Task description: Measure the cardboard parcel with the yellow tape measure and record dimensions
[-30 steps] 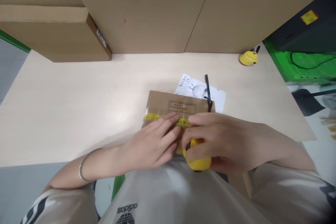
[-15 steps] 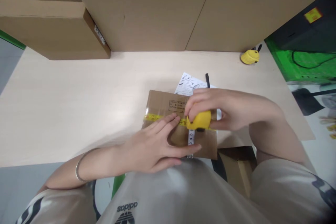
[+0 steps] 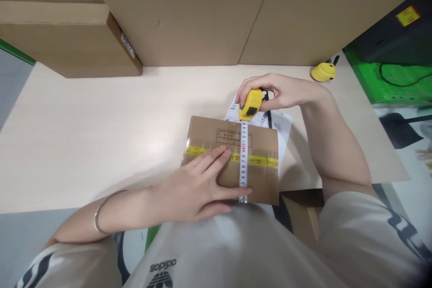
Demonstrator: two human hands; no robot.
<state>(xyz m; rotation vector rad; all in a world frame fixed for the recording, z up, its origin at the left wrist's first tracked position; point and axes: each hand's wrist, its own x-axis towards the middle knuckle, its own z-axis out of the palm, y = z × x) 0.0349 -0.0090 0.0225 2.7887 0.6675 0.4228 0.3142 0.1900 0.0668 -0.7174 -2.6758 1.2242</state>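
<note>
A small cardboard box (image 3: 202,132) with yellow printed tape lies near the table's front edge. Spread flat on top of it is my left hand (image 3: 202,184), with one finger across the near end of a white tape blade (image 3: 243,162). The blade runs over the box from its near edge to its far edge. Just beyond that far edge, my right hand (image 3: 270,90) grips the yellow tape measure (image 3: 254,100) that the blade comes out of. A printed sheet (image 3: 285,123) sticks out from under the box, with a black pen (image 3: 269,119) on it.
Large cardboard boxes (image 3: 189,18) stand along the back of the table (image 3: 101,130), with another box (image 3: 101,54) at back left. A second yellow tape measure (image 3: 323,72) sits at back right. An open carton (image 3: 300,216) is below the front edge.
My right hand has moved away from my body with the tape measure, drawing out more blade across the box. My left hand stays in place on the box.
</note>
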